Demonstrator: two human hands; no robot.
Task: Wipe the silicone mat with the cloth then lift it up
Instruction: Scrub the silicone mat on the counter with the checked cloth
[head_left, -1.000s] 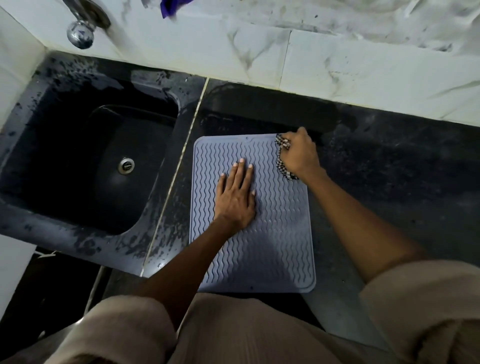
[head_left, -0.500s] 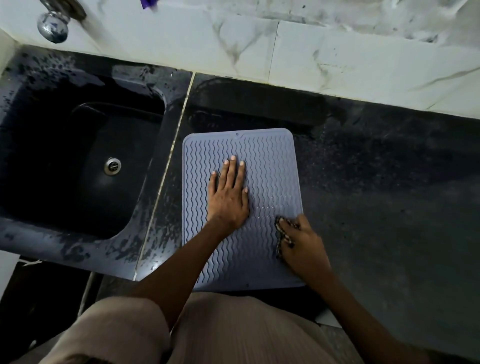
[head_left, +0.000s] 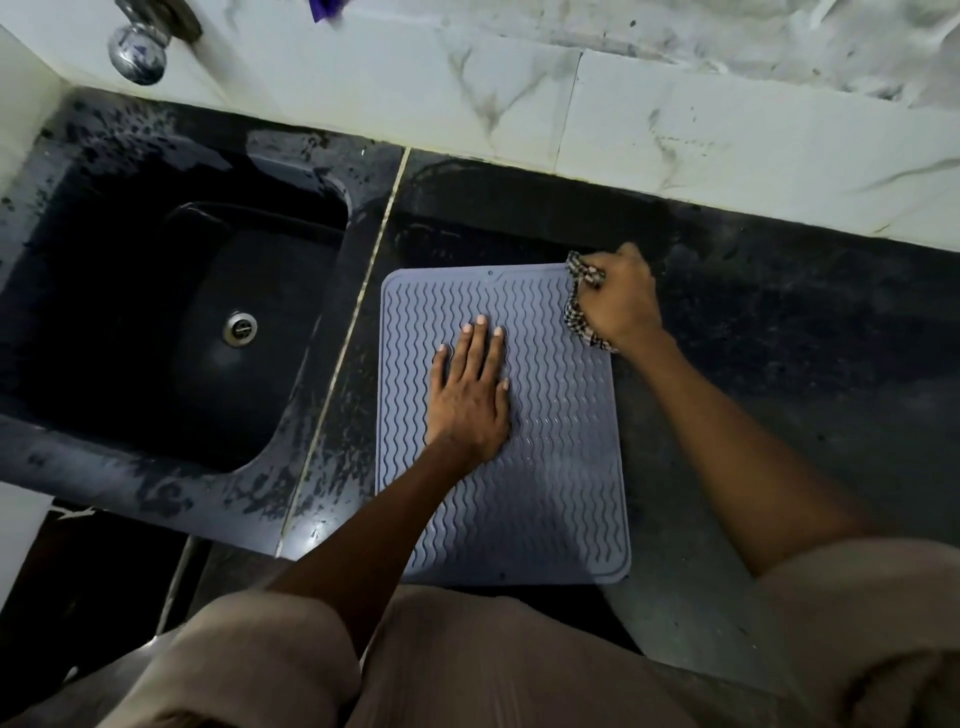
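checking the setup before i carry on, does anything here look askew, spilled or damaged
Nothing stands out. The silicone mat lies flat on the counter, left hand pressing it, right hand gripping the cloth at its far right corner.

You're in a loose beige top (head_left: 498, 670), thin ribbed fabric. Sleeves are wide and short: left sleeve (head_left: 244, 665) ends about the elbow, right sleeve (head_left: 872, 623) likewise. Forearms bare below. No rings, watch or gloves visible on the left hand (head_left: 470, 400) or right hand (head_left: 621, 304).

I count one silicone mat (head_left: 545, 467), one checked cloth (head_left: 581, 306), two hands, one sink (head_left: 156, 322), one drain (head_left: 240, 327), one tap (head_left: 137, 49)
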